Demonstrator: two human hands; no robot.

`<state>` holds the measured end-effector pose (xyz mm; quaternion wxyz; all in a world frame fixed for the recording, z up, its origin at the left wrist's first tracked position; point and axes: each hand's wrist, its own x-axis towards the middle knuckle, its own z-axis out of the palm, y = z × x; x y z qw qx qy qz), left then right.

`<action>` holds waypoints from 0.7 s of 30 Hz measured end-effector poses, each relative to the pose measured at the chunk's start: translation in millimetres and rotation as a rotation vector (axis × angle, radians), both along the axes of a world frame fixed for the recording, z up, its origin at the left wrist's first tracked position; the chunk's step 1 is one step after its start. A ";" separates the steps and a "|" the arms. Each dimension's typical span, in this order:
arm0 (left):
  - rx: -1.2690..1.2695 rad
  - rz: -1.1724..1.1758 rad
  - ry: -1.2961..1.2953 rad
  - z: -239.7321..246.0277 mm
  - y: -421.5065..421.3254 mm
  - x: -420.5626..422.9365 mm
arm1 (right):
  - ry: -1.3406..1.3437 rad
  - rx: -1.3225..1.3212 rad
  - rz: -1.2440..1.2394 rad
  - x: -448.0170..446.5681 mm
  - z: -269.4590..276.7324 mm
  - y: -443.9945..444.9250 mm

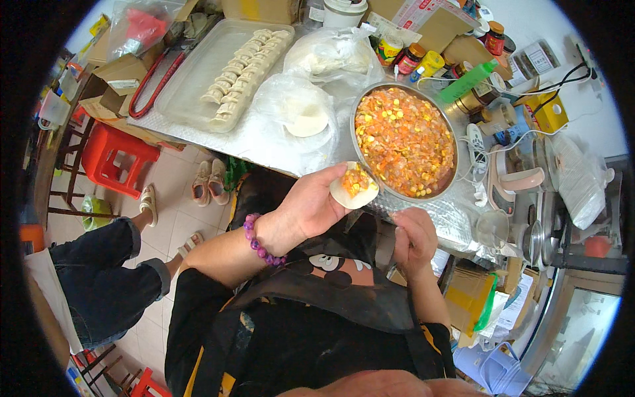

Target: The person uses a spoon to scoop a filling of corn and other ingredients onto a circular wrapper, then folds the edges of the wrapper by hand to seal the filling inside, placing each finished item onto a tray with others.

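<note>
My left hand (pixel 317 201) holds a round dumpling wrapper (pixel 351 199) with a mound of orange and yellow filling (pixel 358 181) on it. Just beyond it stands a wide metal bowl (pixel 355 130) full of filling with corn kernels. My right hand (pixel 415 238) is below the bowl's near edge, fingers curled; whether anything thin is between them is unclear. Loose wrappers (pixel 307 123) lie on an opened plastic bag (pixel 270 99) left of the bowl. Farther left, folded dumplings (pixel 233 82) line one side of a clear plastic tray (pixel 186 94).
Jars and bottles, including a green bottle (pixel 469 82), crowd the table's right side by a white power strip (pixel 476 144). A red-handled tool (pixel 149 94) lies beside the tray. Left are a red plastic stool (pixel 116 156) and another person's legs (pixel 104 278).
</note>
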<state>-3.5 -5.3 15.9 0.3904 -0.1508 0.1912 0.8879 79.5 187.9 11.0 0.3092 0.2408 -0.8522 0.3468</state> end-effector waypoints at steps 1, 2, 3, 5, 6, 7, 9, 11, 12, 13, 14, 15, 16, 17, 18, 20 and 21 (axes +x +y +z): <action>0.000 -0.003 -0.004 -1.7 -0.7 -0.5 | -0.002 0.038 0.033 3.9 -1.9 0.6; 0.000 -0.006 -0.008 -4.4 -1.3 -1.0 | -0.003 0.075 0.066 6.6 -3.1 1.0; 0.004 -0.018 -0.013 -6.0 -0.4 -1.7 | -0.002 0.121 0.082 9.1 -1.2 1.6; 0.009 -0.015 -0.001 -5.2 0.1 -1.4 | 0.001 0.212 0.114 12.6 4.1 2.5; 0.012 -0.011 0.007 -4.8 0.7 -0.9 | 0.021 0.220 0.081 13.6 3.1 3.9; 0.020 0.004 -0.010 -4.9 1.7 -0.2 | 0.028 0.165 0.051 15.3 0.6 6.2; 0.036 0.037 -0.044 -4.8 3.9 1.5 | 0.042 0.054 -0.006 18.6 -3.7 10.8; 0.070 0.051 -0.064 -11.1 6.2 3.1 | 0.029 -0.076 -0.044 18.6 -1.6 13.0; 0.087 0.055 -0.074 -12.6 7.3 3.4 | 0.008 -0.158 -0.064 19.7 -3.9 15.1; 0.079 0.052 -0.081 -12.5 8.0 4.0 | -0.014 -0.239 -0.082 21.1 -5.6 16.6; 0.072 0.049 -0.089 -10.9 8.3 4.6 | -0.063 -0.314 -0.069 23.7 -6.3 17.1; 0.064 0.049 -0.096 -10.3 8.2 5.1 | -0.085 -0.286 -0.036 23.5 -5.1 18.2; 0.065 0.050 -0.099 -10.8 7.8 5.2 | -0.106 -0.258 -0.003 23.4 -2.6 19.4; 0.066 0.052 -0.102 -11.5 7.4 4.9 | -0.128 -0.230 0.030 23.1 -1.6 20.0; 0.070 0.050 -0.104 -11.5 7.5 4.6 | -0.139 -0.247 0.012 22.5 -1.9 20.0; 0.049 0.050 -0.091 -11.8 7.2 3.8 | -0.162 -0.283 -0.023 18.6 -5.1 20.2; 0.039 0.050 -0.082 -11.3 6.9 3.1 | -0.198 -0.346 -0.091 17.2 -7.7 21.1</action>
